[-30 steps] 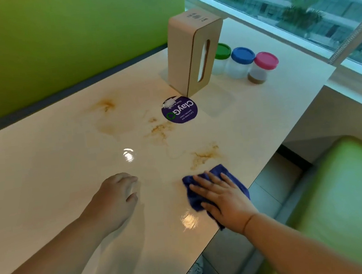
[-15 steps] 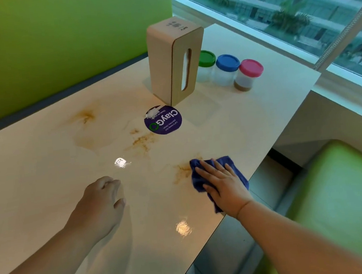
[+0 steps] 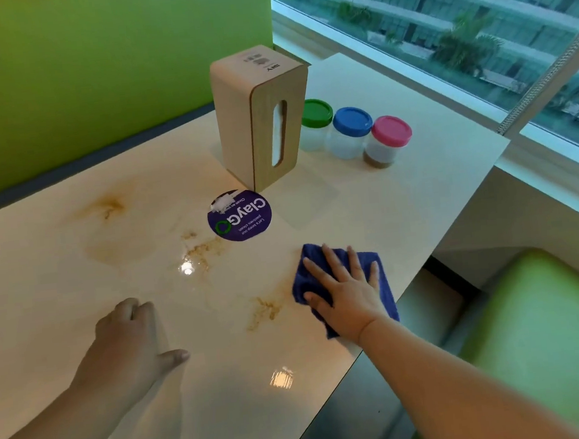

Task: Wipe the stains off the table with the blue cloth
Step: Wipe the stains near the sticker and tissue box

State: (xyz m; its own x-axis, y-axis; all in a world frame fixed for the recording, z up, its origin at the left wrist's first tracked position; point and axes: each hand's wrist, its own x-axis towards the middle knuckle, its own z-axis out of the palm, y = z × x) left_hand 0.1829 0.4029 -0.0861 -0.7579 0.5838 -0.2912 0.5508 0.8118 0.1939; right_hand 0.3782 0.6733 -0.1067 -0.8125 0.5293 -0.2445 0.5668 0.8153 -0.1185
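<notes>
The dark blue fabric cloth (image 3: pixel 387 295) lies flat on the glossy cream counter (image 3: pixel 58 294), at four o'clock from the round purple sticker (image 3: pixel 242 220); your right hand (image 3: pixel 348 291) presses on it, grip apart, fingers straight and spread; a brown splattered stain (image 3: pixel 265 310) sits just at the cloth's nine o'clock; your left hand (image 3: pixel 130 344) rests on the counter at the stain's nine o'clock, grip loosely curled on nothing.

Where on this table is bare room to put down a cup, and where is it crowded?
Free: the near edge of the table, right of the left hand; the patch between purple sticker and blue cloth; the corner right of the jars. Crowded: around the tissue box.
</notes>
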